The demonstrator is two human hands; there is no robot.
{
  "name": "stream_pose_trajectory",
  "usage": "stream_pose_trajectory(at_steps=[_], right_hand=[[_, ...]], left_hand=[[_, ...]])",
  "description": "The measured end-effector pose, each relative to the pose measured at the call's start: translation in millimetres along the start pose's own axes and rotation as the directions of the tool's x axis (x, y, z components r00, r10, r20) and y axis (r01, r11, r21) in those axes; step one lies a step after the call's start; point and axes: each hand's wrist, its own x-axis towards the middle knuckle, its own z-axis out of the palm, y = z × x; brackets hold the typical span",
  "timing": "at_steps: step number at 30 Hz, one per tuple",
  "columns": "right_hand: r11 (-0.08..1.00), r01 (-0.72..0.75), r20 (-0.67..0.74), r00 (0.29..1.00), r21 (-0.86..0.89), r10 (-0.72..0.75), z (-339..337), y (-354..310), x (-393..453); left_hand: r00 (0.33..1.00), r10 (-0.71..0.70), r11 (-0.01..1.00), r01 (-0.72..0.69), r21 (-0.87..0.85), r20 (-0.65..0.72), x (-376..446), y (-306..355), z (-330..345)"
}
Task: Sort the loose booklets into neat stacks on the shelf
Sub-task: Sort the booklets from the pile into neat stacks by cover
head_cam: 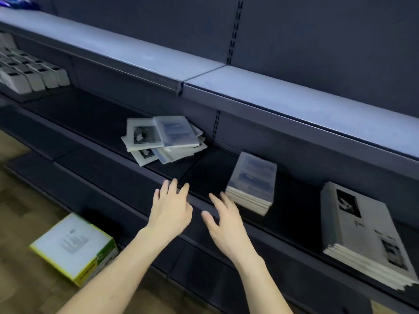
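A messy pile of loose booklets (pixel 162 139) lies at the back of the dark shelf (pixel 204 168), some with a black-and-white photo cover, some bluish. To its right stands a neat stack of bluish booklets (pixel 252 182). Farther right is a neat stack of photo-cover booklets (pixel 365 236). My left hand (pixel 171 207) and my right hand (pixel 223 217) hover over the shelf's front edge, fingers straight and spread, holding nothing. My right hand's fingertips are just left of the bluish stack.
An upper shelf (pixel 249 85) overhangs the booklets. White boxes (pixel 34 73) sit in rows at the far left. A white box with yellow-green edges (pixel 72 248) lies on the wooden floor below. A lower shelf (pixel 113 177) juts out under my arms.
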Motion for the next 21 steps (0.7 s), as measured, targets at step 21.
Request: stream_pose_trajectory(at_steps=[21], right_hand=[[0.994, 0.064, 0.093, 0.993, 0.088, -0.072, 114, -98, 108]], left_hand=[[0.993, -0.107, 0.992, 0.103, -0.073, -0.045, 50, -145, -30]])
